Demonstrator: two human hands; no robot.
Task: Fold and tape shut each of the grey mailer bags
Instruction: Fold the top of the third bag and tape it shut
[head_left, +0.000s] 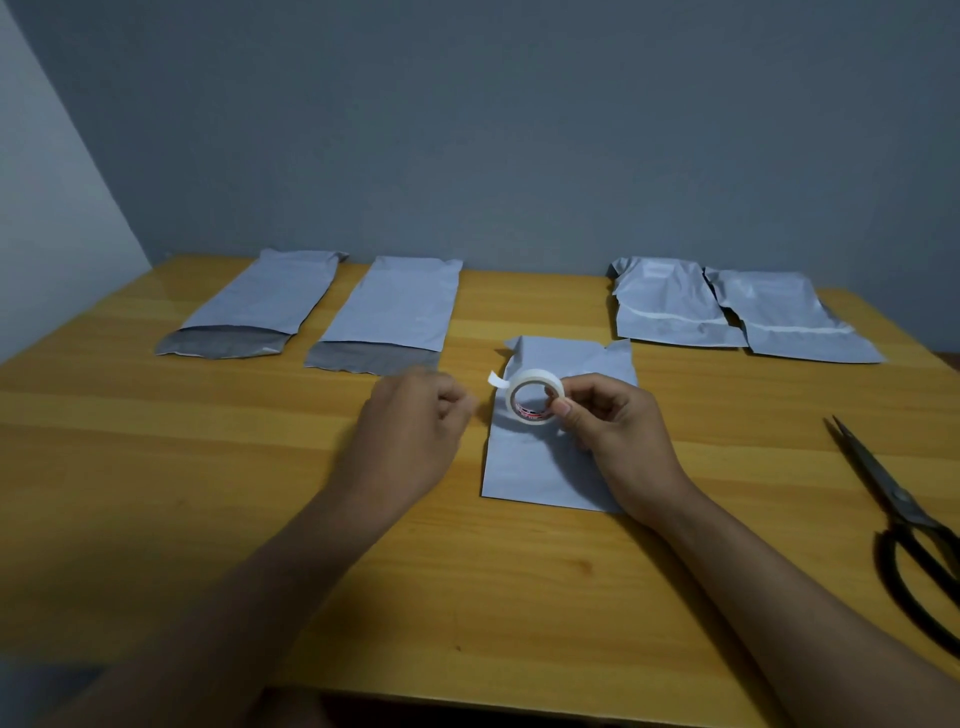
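With the folded grey plastic mailer bag (540, 457) lying mid-desk beneath both hands, the taping step looks underway: the right hand (605, 421) pinches the white tape roll (532, 397), whose free end sticks out, so the blurred, loosely curled, seemingly empty left hand (415, 431) must next catch that end.

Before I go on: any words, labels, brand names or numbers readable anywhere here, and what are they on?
Tape roll, held in the right hand: a red and dark printed label on the inside of its core, too small and blurred to read.
Grey mailer bags, for instance the one under the hands: no print visible.
Scissors: no marking visible.
Nothing legible in this view.
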